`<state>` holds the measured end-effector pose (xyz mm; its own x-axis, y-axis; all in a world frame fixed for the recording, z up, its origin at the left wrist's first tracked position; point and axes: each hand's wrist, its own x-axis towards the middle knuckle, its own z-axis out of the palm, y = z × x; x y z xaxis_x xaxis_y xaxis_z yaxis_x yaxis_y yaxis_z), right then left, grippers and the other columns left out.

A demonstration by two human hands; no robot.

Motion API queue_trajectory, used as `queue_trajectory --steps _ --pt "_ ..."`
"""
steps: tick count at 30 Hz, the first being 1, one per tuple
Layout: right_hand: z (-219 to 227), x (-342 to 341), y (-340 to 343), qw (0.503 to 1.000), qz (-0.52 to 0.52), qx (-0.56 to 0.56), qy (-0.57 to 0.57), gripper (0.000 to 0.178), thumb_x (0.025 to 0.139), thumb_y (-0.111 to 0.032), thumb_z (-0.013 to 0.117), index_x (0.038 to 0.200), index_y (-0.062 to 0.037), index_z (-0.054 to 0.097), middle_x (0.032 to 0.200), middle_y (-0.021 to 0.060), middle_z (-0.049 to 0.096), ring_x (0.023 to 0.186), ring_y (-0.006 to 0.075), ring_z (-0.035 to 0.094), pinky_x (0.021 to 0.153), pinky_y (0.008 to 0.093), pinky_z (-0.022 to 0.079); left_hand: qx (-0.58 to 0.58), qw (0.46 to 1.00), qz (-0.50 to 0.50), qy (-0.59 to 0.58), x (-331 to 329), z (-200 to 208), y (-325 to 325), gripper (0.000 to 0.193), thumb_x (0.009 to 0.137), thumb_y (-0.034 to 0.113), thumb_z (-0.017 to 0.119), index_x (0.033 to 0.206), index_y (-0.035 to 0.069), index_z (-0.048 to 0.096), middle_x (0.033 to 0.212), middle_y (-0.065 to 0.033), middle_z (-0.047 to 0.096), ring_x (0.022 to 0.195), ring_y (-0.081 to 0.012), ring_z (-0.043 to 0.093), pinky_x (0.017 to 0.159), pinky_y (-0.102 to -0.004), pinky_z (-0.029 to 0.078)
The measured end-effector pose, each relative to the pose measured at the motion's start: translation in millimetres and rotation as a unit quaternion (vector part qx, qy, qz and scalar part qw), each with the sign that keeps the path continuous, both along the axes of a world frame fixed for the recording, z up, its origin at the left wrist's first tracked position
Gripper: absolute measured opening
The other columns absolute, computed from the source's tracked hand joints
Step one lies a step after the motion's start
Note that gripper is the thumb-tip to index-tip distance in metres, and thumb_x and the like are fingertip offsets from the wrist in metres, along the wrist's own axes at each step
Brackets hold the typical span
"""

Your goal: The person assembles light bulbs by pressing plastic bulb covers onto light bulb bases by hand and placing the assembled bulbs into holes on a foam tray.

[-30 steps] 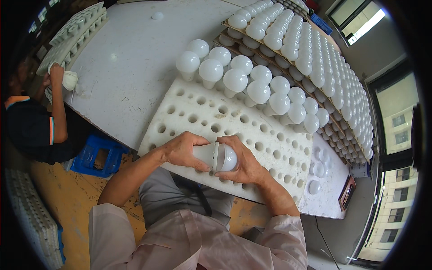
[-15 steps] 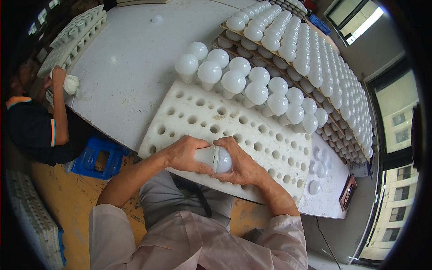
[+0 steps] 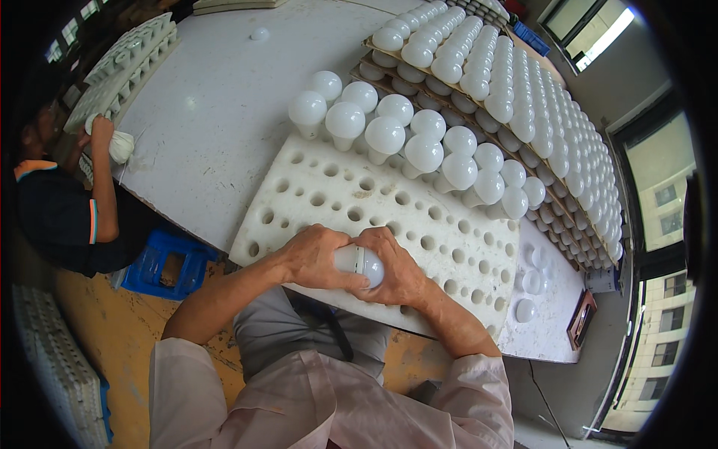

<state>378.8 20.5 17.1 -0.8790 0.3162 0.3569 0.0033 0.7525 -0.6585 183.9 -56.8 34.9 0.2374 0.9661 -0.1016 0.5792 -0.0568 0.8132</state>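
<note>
In the head view, the left grip [image 3: 318, 257] is wrapping around the pale body of a bulb [image 3: 349, 259], and the right grip [image 3: 393, 266] is cupping its rounded dome, so both are holding the one piece between them. The bulb is lying on its side there, its long axis running nearly crosswise from one grip to the other. The dome is pointing toward the right grip and slightly down toward the wearer; the body is pointing into the left grip, which is hiding its far end. A slotted rim is showing between body and dome.

Below and beyond both grips, a white foam tray [image 3: 299, 213] is presenting its rows of holes. Farther out from the grips, finished-looking bulbs [image 3: 385, 135] are standing in its far rows, domes up. Beyond these, to the right, stacked trays of bulbs [image 3: 538, 105] are rising from the table [image 3: 224, 112]. Right of the right grip, loose clear-white domes [image 3: 526, 310] are resting on the table. Well left of the left grip, a co-worker [image 3: 67, 217] is holding a white bundle [image 3: 121, 147] near a blue stool [image 3: 146, 273].
</note>
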Motion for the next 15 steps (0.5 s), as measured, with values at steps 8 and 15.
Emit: queue_trajectory --steps 8,15 --pt "-6 -7 -7 0.985 -0.019 0.059 0.163 0.057 0.057 -0.007 0.079 0.109 -0.0033 0.056 0.106 0.0139 0.055 0.095 0.0302 0.057 0.077 0.0373 0.05 -0.04 0.999 0.006 -0.023 8 -1 4 0.06 0.064 0.048 0.073 0.086 -0.008 0.066 0.071 -0.0175 0.066 0.066 -0.0227 0.065 0.06 -0.0315 0.05" --pt "-3 -5 -10 0.97 -0.026 0.037 0.239 0.033 0.058 -0.003 0.074 0.089 -0.0043 0.063 0.092 0.0091 0.06 0.081 0.0241 0.059 0.068 0.0327 0.05 -0.124 0.987 -0.028 -0.094 17 2 16 0.053 0.066 0.045 0.07 0.074 -0.007 0.063 0.064 -0.0126 0.062 0.058 -0.0181 0.061 0.051 -0.0302 0.047"
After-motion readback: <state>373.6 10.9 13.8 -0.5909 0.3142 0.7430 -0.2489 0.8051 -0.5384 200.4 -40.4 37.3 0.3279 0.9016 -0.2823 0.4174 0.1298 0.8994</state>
